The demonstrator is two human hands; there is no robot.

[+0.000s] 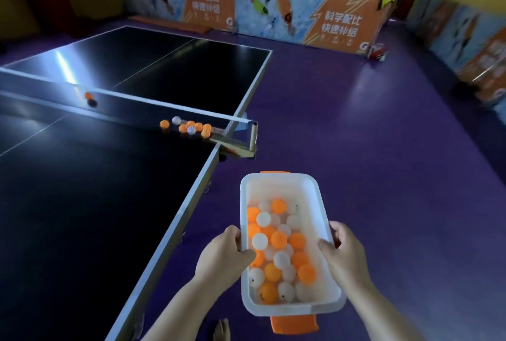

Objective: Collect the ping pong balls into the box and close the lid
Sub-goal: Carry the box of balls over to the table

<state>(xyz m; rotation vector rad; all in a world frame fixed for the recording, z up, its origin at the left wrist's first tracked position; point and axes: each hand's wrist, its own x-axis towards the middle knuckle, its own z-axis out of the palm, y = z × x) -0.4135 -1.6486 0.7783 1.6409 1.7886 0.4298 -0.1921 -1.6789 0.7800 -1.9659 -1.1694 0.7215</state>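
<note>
I hold a white plastic box (284,184) with orange clips above the purple floor, beside the table's right edge. My left hand (223,251) grips its left rim and my right hand (343,250) grips its right rim. Inside lie several orange and white ping pong balls (279,239). No lid is in view. A cluster of several orange and white balls (189,127) rests against the net (131,106) near the net post (253,135). One more orange ball (88,95) sits by the net further left.
The dark table tennis table (82,204) fills the left side. Printed barrier boards (342,20) line the far and right sides of the purple floor (369,149). A bare foot (220,328) shows at the bottom edge.
</note>
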